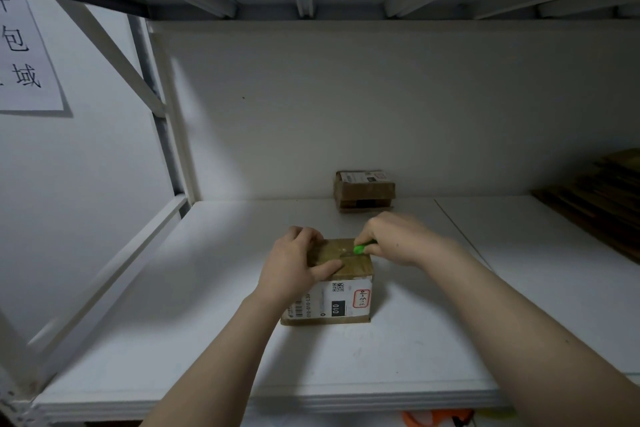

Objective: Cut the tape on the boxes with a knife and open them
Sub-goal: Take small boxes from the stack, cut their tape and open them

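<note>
Both forearms point(221, 357) come in from the bottom edge and meet over the near box point(349, 269), which sits on the white shelf point(173, 340) about mid-depth, printed label point(332, 302) facing the camera.

Left hand point(294, 263): on the box's left side, fingers point(304, 236) curled over the far top edge, thumb point(327, 269) laid flat across the top near the front edge. It grips the box.

Right hand point(394, 239): at the box's far right top corner, fingers wrapped round a green knife point(362, 248). Only a short stub of the handle shows past the fist. The tip seems to be on the brown tape point(332, 251) running across the box top, but the blade is too small and blurred to confirm contact.

Box flaps are down and the top is closed.

Other stuff, all relative to the near box:
- far box point(363, 191): behind it and slightly right, against the back wall, well apart (also cardboard, white label on top).
- cardboard stack point(602, 198): far right and behind, dark, partly out of frame.
- paper sign point(24, 55): up and far left on the side wall, large black characters, cut off by the frame.
- orange object point(436, 418): below the shelf's front lip, to the right, mostly hidden.
</note>
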